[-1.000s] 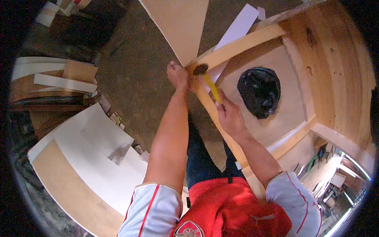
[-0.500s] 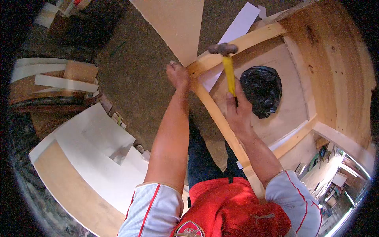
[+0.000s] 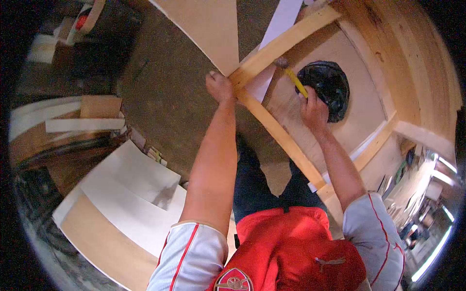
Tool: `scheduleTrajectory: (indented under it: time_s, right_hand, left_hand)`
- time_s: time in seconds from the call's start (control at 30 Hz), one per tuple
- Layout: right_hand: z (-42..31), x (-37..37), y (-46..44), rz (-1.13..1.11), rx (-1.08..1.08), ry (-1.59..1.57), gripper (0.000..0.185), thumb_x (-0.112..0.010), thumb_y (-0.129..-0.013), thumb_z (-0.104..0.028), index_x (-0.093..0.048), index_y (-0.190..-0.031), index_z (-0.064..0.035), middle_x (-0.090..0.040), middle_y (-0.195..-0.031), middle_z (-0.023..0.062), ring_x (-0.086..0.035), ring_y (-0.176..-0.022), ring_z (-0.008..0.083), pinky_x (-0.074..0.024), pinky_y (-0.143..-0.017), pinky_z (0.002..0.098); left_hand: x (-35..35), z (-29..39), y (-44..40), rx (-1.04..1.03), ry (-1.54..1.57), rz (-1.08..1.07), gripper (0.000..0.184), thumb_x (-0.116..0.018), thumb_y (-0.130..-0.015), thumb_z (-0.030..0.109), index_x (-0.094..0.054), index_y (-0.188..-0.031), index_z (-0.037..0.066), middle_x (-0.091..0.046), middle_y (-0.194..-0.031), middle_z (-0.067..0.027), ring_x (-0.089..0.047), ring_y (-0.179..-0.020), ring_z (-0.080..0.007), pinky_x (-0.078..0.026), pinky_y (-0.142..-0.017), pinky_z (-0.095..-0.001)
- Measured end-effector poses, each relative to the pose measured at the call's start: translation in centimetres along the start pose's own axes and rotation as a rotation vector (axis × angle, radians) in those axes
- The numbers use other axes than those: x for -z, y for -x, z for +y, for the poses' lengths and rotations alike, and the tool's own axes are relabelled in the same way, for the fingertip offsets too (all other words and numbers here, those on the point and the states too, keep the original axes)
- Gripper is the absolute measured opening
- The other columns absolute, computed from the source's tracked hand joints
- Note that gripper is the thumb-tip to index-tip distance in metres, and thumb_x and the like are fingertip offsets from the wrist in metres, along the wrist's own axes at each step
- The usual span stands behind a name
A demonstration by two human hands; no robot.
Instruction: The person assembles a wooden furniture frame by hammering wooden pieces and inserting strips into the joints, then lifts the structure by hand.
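Observation:
My right hand (image 3: 315,110) is closed round the yellow handle of a hammer (image 3: 295,81). The hammer's dark head points up and left, over the inside of a wooden frame (image 3: 281,136). At the frame's near-left corner, my left hand (image 3: 220,88) is curled closed beside the pointed lower end of a plywood panel (image 3: 208,31). What its fingers grip there is hidden. Just beyond my right hand, a black plastic bag (image 3: 326,85) rests on the board inside the frame.
White and tan sheets (image 3: 126,179) lie at the lower left, with stacked boards (image 3: 82,124) above them. A plank-faced wooden side (image 3: 412,63) rises at the right. One white strip (image 3: 279,24) sticks out behind the frame. Brown floor (image 3: 170,97) shows left of my arm.
My right hand has swung the hammer rightward, away from the corner, and its head now tilts left. The left hand stays at the corner. The whole view has shifted slightly.

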State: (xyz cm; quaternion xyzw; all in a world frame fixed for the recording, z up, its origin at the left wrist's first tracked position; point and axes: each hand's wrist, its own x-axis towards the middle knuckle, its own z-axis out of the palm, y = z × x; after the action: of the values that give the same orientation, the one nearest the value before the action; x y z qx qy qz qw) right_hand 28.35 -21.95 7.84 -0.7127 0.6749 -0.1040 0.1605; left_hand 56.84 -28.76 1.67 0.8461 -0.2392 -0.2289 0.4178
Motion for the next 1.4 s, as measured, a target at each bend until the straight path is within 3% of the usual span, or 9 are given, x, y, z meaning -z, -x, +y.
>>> scheduleTrajectory:
  time_s: [0.1,0.2,0.3,0.4,0.5,0.83,0.9,1.3,1.4]
  right_hand:
    - [-0.4,0.9,-0.3,-0.053,-0.079,0.031,0.033,-0.053,-0.099,-0.032,-0.053,-0.123,-0.0093,-0.069,-0.092,0.0210,-0.067,-0.082,0.0417,-0.0535,-0.068,0.0520]
    - [-0.4,0.4,-0.3,-0.030,-0.082,0.043,0.035,-0.050,-0.099,-0.035,-0.052,-0.124,-0.0104,-0.069,-0.094,0.0225,-0.067,-0.083,0.0422,-0.0534,-0.068,0.0532]
    - [-0.5,-0.2,0.3,-0.022,-0.058,0.049,0.035,-0.049,-0.099,-0.035,-0.050,-0.126,-0.0113,-0.068,-0.095,0.0229,-0.067,-0.083,0.0434,-0.0532,-0.069,0.0542]
    - [-1.9,0.6,0.1,-0.091,-0.101,0.059,0.034,-0.050,-0.100,-0.034,-0.049,-0.126,-0.0117,-0.068,-0.096,0.0234,-0.066,-0.084,0.0445,-0.0527,-0.070,0.0553]
    - [-1.1,0.0,-0.4,-0.086,-0.095,0.067,0.033,-0.050,-0.100,-0.032,-0.047,-0.124,-0.0104,-0.067,-0.094,0.0250,-0.065,-0.085,0.0456,-0.0512,-0.070,0.0565]
    - [0.2,0.0,-0.6,0.002,0.089,0.083,0.031,-0.048,-0.101,-0.029,-0.046,-0.123,-0.0069,-0.064,-0.092,0.0302,-0.062,-0.087,0.0506,-0.0474,-0.072,0.0568]
    - [-0.6,0.5,-0.7,-0.075,-0.020,0.014,0.032,-0.048,-0.100,-0.029,-0.045,-0.124,-0.0070,-0.064,-0.092,0.0303,-0.062,-0.087,0.0512,-0.0474,-0.073,0.0564]
    - [-2.4,-0.1,0.6,-0.040,-0.032,-0.046,0.032,-0.046,-0.102,-0.031,-0.045,-0.125,-0.0080,-0.062,-0.092,0.0292,-0.061,-0.087,0.0512,-0.0465,-0.073,0.0546]
    - [-3.1,0.4,-0.1,-0.077,-0.121,-0.056,0.032,-0.047,-0.102,-0.031,-0.047,-0.124,-0.0085,-0.063,-0.093,0.0281,-0.061,-0.087,0.0508,-0.0464,-0.073,0.0546]
  left_hand:
    - [-1.0,-1.5,-0.7,0.058,0.387,-0.157,0.039,-0.039,-0.099,0.023,-0.059,-0.103,-0.010,-0.063,-0.105,-0.0334,-0.059,-0.097,-0.0521,-0.045,-0.084,-0.0543]
    - [-1.0,-1.5,-0.8,0.051,0.185,-0.071,0.040,-0.038,-0.099,0.025,-0.059,-0.102,-0.009,-0.063,-0.106,-0.0332,-0.059,-0.099,-0.0525,-0.045,-0.085,-0.0557]
    - [-2.0,-4.6,-2.7,0.010,0.158,-0.140,0.042,-0.039,-0.100,0.028,-0.059,-0.104,-0.008,-0.063,-0.106,-0.0333,-0.059,-0.101,-0.0517,-0.045,-0.087,-0.0562]
    - [1.8,1.7,0.5,0.121,-0.007,-0.129,0.043,-0.040,-0.099,0.030,-0.058,-0.107,-0.008,-0.062,-0.107,-0.0337,-0.058,-0.103,-0.0516,-0.045,-0.089,-0.0562]
    - [-0.3,-0.2,-1.1,0.028,-0.179,-0.151,0.043,-0.040,-0.099,0.031,-0.057,-0.110,-0.007,-0.063,-0.106,-0.0331,-0.059,-0.103,-0.0519,-0.045,-0.088,-0.0567]
    - [2.2,3.9,0.8,0.174,0.001,-0.085,0.035,-0.040,-0.101,0.031,-0.055,-0.110,0.001,-0.065,-0.100,-0.0328,-0.063,-0.097,-0.0505,-0.049,-0.082,-0.0573]
    - [2.6,4.3,0.9,0.241,-0.004,-0.121,0.034,-0.040,-0.101,0.031,-0.055,-0.109,0.001,-0.066,-0.096,-0.0319,-0.064,-0.094,-0.0501,-0.050,-0.080,-0.0577]
    - [3.8,4.1,0.4,0.149,-0.081,-0.145,0.037,-0.040,-0.102,0.033,-0.056,-0.106,0.000,-0.067,-0.097,-0.0304,-0.064,-0.092,-0.0498,-0.051,-0.080,-0.0572]
    - [4.2,3.5,-0.3,0.067,-0.105,-0.322,0.042,-0.041,-0.102,0.037,-0.060,-0.105,-0.001,-0.066,-0.105,-0.0291,-0.063,-0.098,-0.0480,-0.050,-0.082,-0.0530]
